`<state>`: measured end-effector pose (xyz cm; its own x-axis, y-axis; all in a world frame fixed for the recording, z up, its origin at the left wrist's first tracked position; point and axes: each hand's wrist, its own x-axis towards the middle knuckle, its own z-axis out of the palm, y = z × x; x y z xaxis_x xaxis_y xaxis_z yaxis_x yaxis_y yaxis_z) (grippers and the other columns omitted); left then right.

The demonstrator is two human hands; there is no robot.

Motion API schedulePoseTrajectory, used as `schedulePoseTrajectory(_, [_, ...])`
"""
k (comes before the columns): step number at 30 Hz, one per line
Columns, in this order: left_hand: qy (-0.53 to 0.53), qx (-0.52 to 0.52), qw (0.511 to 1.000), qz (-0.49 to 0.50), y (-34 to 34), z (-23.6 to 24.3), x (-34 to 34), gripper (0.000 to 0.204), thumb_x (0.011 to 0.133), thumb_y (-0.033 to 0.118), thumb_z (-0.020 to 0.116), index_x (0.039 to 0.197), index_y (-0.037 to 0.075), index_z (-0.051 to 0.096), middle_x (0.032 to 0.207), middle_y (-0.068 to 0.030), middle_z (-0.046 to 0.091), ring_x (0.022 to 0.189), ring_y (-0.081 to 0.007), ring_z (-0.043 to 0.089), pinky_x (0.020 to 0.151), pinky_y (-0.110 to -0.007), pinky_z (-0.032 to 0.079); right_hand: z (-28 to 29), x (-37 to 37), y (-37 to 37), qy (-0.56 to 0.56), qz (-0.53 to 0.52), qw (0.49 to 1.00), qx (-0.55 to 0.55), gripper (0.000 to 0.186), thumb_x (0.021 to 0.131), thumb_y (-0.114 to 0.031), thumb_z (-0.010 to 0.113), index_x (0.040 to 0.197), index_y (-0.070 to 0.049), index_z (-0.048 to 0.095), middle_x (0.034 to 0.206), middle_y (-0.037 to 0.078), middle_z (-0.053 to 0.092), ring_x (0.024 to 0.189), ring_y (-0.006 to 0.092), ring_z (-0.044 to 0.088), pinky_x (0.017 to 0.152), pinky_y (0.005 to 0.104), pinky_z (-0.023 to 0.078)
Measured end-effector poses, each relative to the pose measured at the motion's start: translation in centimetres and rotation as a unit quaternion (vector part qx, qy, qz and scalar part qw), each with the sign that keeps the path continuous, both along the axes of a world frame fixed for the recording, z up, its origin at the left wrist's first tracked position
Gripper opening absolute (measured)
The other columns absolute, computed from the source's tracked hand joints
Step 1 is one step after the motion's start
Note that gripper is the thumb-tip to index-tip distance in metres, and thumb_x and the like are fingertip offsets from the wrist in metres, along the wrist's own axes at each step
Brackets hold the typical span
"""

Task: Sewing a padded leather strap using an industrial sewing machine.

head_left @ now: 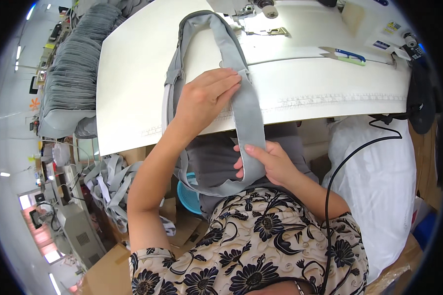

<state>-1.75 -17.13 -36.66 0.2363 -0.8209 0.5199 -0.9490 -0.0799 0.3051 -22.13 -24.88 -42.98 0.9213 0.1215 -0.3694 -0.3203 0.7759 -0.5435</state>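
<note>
A long grey fabric strip (249,110) forms a loop over the front edge of a white sewing table (128,93). My left hand (206,96) lies over the strip's right side on the tabletop, its fingers together and pinching the cloth near a seam. Lower down, past the table edge, my right hand (268,162) grips the wide flat part of the strip, thumb on top and fingers behind it. The far end of the loop curves up close to the sewing machine's presser foot (275,32). Its lower part hangs over my lap.
Thread snips (344,55) with blue and green handles lie on the table's right. Tall stacks of grey fabric pieces (74,69) stand at the left. Loose grey strips (110,187) hang below them. A blue basket (188,194) sits under the table; a white plastic bag (371,191) bulges at the right.
</note>
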Motion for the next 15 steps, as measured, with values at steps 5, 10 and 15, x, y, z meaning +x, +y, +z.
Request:
schedulePoseTrajectory(5, [-0.02, 0.02, 0.999, -0.018, -0.6, 0.1, 0.1, 0.018, 0.079, 0.006, 0.072, 0.096, 0.005, 0.072, 0.099, -0.0078, 0.07, 0.095, -0.024, 0.066, 0.081, -0.032, 0.054, 0.0, -0.1, 0.0, -0.029, 0.004, 0.997, -0.07, 0.037, 0.101, -0.025, 0.049, 0.12, 0.006, 0.055, 0.094, 0.014, 0.069, 0.079, 0.0204, 0.069, 0.073, 0.03, 0.055])
schedulePoseTrajectory(10, [0.012, 0.061, 0.998, -0.032, -0.9, 1.0, 0.1, 0.021, 0.08, 0.005, 0.071, 0.101, 0.004, 0.072, 0.102, -0.0082, 0.068, 0.096, -0.026, 0.064, 0.083, -0.034, 0.053, -0.4, -0.3, -0.6, -0.101, 0.001, 0.954, -0.281, 0.033, 0.1, -0.025, 0.052, 0.113, 0.004, 0.062, 0.086, 0.011, 0.07, 0.075, 0.018, 0.069, 0.069, 0.0295, 0.054])
schedulePoseTrajectory(15, [-0.036, 0.076, 0.996, -0.042, -0.6, 0.9, 0.2, 0.021, 0.079, 0.005, 0.069, 0.1, 0.007, 0.071, 0.104, -0.0028, 0.067, 0.097, -0.0221, 0.063, 0.08, -0.032, 0.054, 3.0, -0.5, -4.7, -0.167, 0.159, 0.591, -0.773, 0.025, 0.093, -0.028, 0.062, 0.096, -0.004, 0.068, 0.07, 0.006, 0.065, 0.063, 0.0191, 0.065, 0.058, 0.0331, 0.051])
